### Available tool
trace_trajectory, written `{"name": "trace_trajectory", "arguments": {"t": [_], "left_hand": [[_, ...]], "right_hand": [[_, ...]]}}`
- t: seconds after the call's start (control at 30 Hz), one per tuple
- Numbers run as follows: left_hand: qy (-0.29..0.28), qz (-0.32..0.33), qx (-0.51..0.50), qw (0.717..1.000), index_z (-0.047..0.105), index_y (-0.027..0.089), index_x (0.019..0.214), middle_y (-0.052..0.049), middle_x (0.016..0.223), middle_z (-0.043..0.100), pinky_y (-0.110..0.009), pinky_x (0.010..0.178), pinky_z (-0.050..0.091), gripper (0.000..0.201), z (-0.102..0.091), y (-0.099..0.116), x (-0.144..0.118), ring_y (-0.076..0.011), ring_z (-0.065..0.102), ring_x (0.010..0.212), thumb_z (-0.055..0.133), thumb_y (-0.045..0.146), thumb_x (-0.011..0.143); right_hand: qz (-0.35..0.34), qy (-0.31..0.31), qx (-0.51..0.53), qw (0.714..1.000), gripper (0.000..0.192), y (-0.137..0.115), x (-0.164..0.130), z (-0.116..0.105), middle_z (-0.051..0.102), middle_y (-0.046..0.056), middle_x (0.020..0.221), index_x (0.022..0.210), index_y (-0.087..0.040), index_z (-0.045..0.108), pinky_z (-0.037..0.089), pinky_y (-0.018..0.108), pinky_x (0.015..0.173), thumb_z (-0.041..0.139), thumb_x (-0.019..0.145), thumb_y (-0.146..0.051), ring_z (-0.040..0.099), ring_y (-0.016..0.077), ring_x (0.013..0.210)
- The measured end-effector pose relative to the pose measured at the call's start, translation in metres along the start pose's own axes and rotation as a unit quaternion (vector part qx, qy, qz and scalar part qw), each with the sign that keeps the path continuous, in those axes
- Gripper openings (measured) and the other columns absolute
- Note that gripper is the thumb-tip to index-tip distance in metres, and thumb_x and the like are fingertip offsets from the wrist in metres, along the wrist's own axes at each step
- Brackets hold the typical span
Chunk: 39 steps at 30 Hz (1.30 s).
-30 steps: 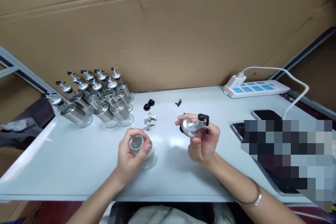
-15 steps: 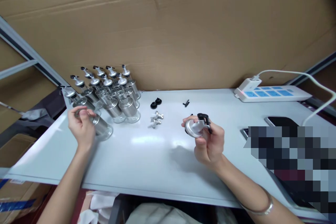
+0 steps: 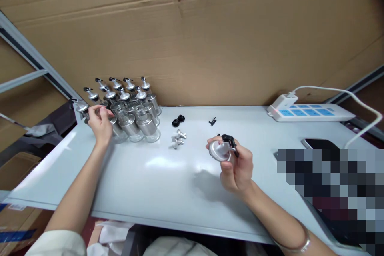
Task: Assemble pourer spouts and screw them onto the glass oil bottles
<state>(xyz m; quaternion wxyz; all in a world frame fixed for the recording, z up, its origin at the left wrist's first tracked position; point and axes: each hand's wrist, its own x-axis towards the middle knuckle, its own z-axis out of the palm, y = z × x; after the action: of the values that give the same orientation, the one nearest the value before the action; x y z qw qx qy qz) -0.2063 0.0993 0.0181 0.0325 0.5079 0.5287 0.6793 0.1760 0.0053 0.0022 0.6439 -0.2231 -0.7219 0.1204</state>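
Observation:
My left hand [image 3: 100,124] is stretched to the far left of the white table [image 3: 156,184], its fingers closed on a glass bottle with a steel sleeve [image 3: 115,129] standing at the front edge of a cluster of several like bottles [image 3: 132,108] with silver pour spouts. My right hand [image 3: 237,166] hovers over the table's middle and grips a silver dispenser lid [image 3: 220,150] with a black lever on top. Between the hands lie two small silver spout pieces [image 3: 177,138], two black rubber stoppers [image 3: 178,120] and a small black clip [image 3: 213,121].
A cardboard wall [image 3: 192,36] closes off the back of the table. A white power strip [image 3: 309,112] with a cable lies at the back right, a dark phone [image 3: 319,144] beside it. A metal frame post [image 3: 33,66] slants at the left.
My left hand carried the lidless bottle from the table's middle to the far left and set it against the bottle cluster. My right hand stayed put, still holding the lid.

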Motion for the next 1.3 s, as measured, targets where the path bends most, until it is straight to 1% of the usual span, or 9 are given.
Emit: {"name": "trace_trajectory", "arguments": {"t": [0.2, 0.37, 0.57, 0.63, 0.67, 0.77, 0.87, 1.03, 1.3], "left_hand": [[0.017, 0.023, 0.048, 0.998, 0.052, 0.012, 0.1, 0.005, 0.076, 0.057, -0.024, 0.071, 0.042, 0.017, 0.001, -0.005, 0.002, -0.0101, 0.055, 0.069, 0.056, 0.025, 0.091], [0.06, 0.082, 0.087, 0.991, 0.053, 0.012, 0.099, -0.004, 0.103, 0.049, -0.033, 0.088, 0.038, 0.024, 0.004, -0.003, -0.003, -0.0192, 0.048, 0.102, 0.067, 0.021, 0.082], [0.172, 0.216, 0.067, 0.959, 0.04, 0.018, 0.107, -0.007, 0.117, 0.037, -0.04, 0.086, 0.037, 0.027, 0.029, 0.048, -0.045, -0.0229, 0.042, 0.115, 0.057, 0.028, 0.088], [0.148, 0.292, -0.011, 0.945, 0.04, 0.022, 0.103, -0.004, 0.11, 0.041, -0.035, 0.075, 0.041, 0.03, 0.05, 0.079, -0.074, -0.0195, 0.049, 0.102, 0.059, 0.037, 0.085], [0.087, 0.308, -0.055, 0.946, 0.039, 0.024, 0.105, -0.003, 0.107, 0.042, -0.032, 0.069, 0.042, 0.03, 0.061, 0.093, -0.09, -0.0169, 0.051, 0.093, 0.057, 0.037, 0.086], [-0.212, 0.205, -0.126, 0.947, 0.034, 0.027, 0.117, -0.008, 0.113, 0.043, -0.031, 0.071, 0.048, 0.031, 0.093, 0.127, -0.14, -0.0183, 0.053, 0.097, 0.05, 0.032, 0.09], [-0.341, 0.178, -0.159, 0.909, 0.031, 0.026, 0.124, -0.012, 0.118, 0.042, -0.036, 0.079, 0.049, 0.036, 0.111, 0.135, -0.174, -0.0215, 0.051, 0.106, 0.046, 0.037, 0.093], [-0.397, 0.213, -0.157, 0.879, 0.038, 0.027, 0.121, -0.008, 0.105, 0.05, -0.04, 0.085, 0.049, 0.038, 0.11, 0.118, -0.186, -0.0245, 0.051, 0.107, 0.053, 0.042, 0.09], [-0.368, 0.203, -0.13, 0.898, 0.051, 0.024, 0.11, -0.006, 0.1, 0.056, -0.032, 0.078, 0.052, 0.019, 0.103, 0.122, -0.18, -0.0182, 0.06, 0.093, 0.049, 0.018, 0.092]], "right_hand": [[-0.021, -0.007, -0.042, 0.999, 0.026, -0.002, 0.004, 0.0, 0.065, 0.014, 0.095, 0.115, -0.019, 0.048, 0.055, 0.04, 0.063, 0.04, 0.096, -0.035, 0.067, 0.0262, 0.087], [-0.039, -0.014, -0.065, 0.997, 0.028, -0.001, 0.006, -0.001, 0.065, 0.014, 0.098, 0.122, -0.021, 0.042, 0.056, 0.039, 0.065, 0.039, 0.096, -0.031, 0.067, 0.0251, 0.089], [-0.01, 0.01, -0.131, 0.991, 0.01, -0.005, 0.014, 0.001, 0.063, 0.003, 0.078, 0.101, -0.023, 0.045, 0.051, 0.031, 0.057, 0.048, 0.092, -0.024, 0.062, 0.0176, 0.067], [0.003, 0.01, -0.143, 0.99, 0.007, -0.006, 0.016, 0.002, 0.062, 0.001, 0.074, 0.094, -0.023, 0.045, 0.05, 0.028, 0.055, 0.051, 0.09, -0.023, 0.06, 0.0158, 0.061], [0.008, 0.006, -0.148, 0.989, 0.007, -0.006, 0.017, 0.003, 0.061, 0.0, 0.072, 0.091, -0.023, 0.045, 0.049, 0.027, 0.054, 0.052, 0.089, -0.022, 0.059, 0.015, 0.059], [0.017, -0.015, -0.152, 0.988, 0.011, -0.003, 0.017, 0.004, 0.059, -0.002, 0.066, 0.085, -0.023, 0.045, 0.046, 0.025, 0.051, 0.055, 0.087, -0.023, 0.055, 0.0132, 0.054], [0.021, -0.047, -0.146, 0.988, 0.014, 0.003, 0.014, 0.003, 0.058, -0.001, 0.066, 0.083, -0.023, 0.045, 0.047, 0.025, 0.051, 0.058, 0.086, -0.027, 0.056, 0.0133, 0.055], [0.001, -0.11, -0.159, 0.981, 0.023, 0.01, 0.011, 0.0, 0.056, -0.002, 0.059, 0.074, -0.022, 0.045, 0.044, 0.024, 0.05, 0.06, 0.087, -0.032, 0.053, 0.0124, 0.051], [-0.032, -0.143, -0.132, 0.98, 0.025, 0.013, 0.016, -0.004, 0.058, 0.0, 0.061, 0.075, -0.021, 0.051, 0.044, 0.026, 0.052, 0.046, 0.095, -0.035, 0.053, 0.0139, 0.053]]}}
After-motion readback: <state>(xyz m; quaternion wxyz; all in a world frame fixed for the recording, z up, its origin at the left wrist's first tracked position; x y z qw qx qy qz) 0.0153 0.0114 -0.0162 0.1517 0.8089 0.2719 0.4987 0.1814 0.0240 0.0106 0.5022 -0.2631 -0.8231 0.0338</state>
